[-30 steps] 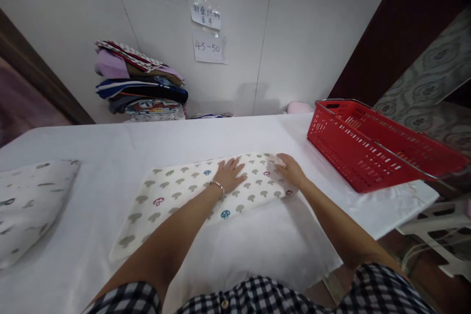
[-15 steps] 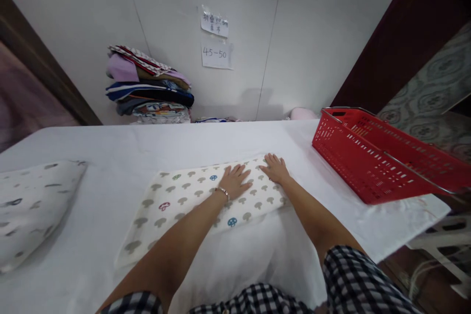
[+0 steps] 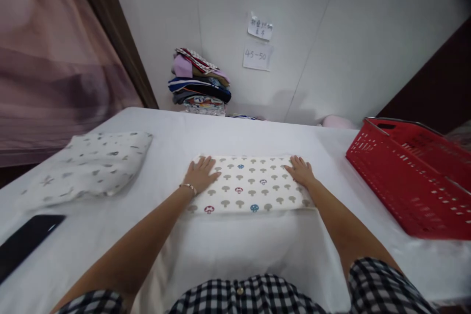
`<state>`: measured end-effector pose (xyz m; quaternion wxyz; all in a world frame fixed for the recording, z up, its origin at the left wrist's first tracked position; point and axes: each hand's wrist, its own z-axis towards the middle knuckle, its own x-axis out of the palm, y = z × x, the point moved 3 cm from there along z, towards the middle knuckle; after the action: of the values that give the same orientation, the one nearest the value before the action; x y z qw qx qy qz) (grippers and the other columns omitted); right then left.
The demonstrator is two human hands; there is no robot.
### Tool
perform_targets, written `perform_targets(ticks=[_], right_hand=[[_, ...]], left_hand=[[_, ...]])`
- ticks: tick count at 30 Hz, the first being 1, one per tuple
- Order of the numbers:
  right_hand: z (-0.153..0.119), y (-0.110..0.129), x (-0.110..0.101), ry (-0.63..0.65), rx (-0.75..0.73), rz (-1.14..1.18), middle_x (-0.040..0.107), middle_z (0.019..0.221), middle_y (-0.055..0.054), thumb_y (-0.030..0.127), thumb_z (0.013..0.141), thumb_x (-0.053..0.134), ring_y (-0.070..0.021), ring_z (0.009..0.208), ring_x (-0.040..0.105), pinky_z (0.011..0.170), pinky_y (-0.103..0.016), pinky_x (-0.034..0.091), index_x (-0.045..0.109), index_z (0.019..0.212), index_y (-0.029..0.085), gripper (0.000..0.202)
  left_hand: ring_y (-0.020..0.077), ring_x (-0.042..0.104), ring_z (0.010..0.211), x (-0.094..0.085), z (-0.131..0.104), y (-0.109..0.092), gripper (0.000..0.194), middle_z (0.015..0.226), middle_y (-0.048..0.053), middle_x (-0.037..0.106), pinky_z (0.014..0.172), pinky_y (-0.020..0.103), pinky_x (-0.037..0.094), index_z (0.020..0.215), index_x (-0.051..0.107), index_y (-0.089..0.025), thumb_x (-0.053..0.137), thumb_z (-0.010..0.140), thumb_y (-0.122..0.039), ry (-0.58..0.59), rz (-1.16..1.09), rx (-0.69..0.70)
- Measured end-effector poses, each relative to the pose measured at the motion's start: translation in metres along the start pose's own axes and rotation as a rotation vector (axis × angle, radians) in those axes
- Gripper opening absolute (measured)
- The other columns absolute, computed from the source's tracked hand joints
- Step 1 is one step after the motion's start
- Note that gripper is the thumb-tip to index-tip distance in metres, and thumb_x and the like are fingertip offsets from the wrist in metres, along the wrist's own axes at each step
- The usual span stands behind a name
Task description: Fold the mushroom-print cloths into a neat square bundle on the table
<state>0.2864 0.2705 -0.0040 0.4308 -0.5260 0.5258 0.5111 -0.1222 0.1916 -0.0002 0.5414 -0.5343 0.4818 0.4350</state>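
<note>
Head view: a white, mushroom-printed rectangular cloth (image 3: 253, 176) lies flat on the white-covered counter (image 3: 272, 137), left of a red perforated plastic basket (image 3: 397, 181). The left hand (image 3: 198, 175) (thin bracelet (image 3: 189, 186) at the wrist) and right hand (image 3: 300, 171) rest on opposite ends, fingers spread open.

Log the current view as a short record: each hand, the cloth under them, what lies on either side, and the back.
Left hand: flat on the cloth's left end, bracelet at the wrist
Right hand: flat on the cloth's right end
Mushroom-print cloth: spread as a wide strip on the white table
Left side: another patterned cloth, dark flat object cut off by the picture edge
Right side: red basket
Back: fabric pile; paper sign reading 45-50 on the wall
</note>
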Motion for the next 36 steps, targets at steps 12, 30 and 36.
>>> perform_targets(ticks=[12,30,36], right_hand=[[-0.03,0.09,0.019,-0.039,-0.161,0.006,0.016,0.152,-0.007,0.057,0.09,0.022,-0.025,0.139,0.01,0.11,-0.051,0.01,0.028,0.143,0.021,0.064],[-0.025,0.083,0.027,-0.074,-0.152,-0.061,0.016,0.152,-0.004,0.055,0.09,0.02,-0.0231,0.139,0.012,0.109,-0.05,0.014,0.026,0.144,0.021,0.064],[-0.025,0.082,0.028,-0.072,-0.155,-0.053,0.016,0.152,-0.004,0.056,0.09,0.02,-0.0226,0.139,0.012,0.11,-0.049,0.014,0.027,0.143,0.022,0.064]], left_hand=[[0.0264,0.014,0.139,0.007,-0.005,0.0,0.068,0.151,0.002,0.021,0.111,0.051,0.007,0.142,0.029,-0.028,0.026,0.085,-0.065,-0.043,-0.08,-0.019],[0.0193,0.063,0.088,-0.019,0.026,0.054,0.038,0.097,0.005,0.069,0.071,0.026,0.044,0.091,0.065,-0.022,0.046,0.082,-0.054,-0.167,-0.487,-0.544],[0.0204,0.063,0.09,-0.008,0.028,0.059,0.027,0.095,0.006,0.069,0.073,0.028,0.045,0.087,0.063,-0.022,0.044,0.085,-0.041,-0.192,-0.46,-0.621]])
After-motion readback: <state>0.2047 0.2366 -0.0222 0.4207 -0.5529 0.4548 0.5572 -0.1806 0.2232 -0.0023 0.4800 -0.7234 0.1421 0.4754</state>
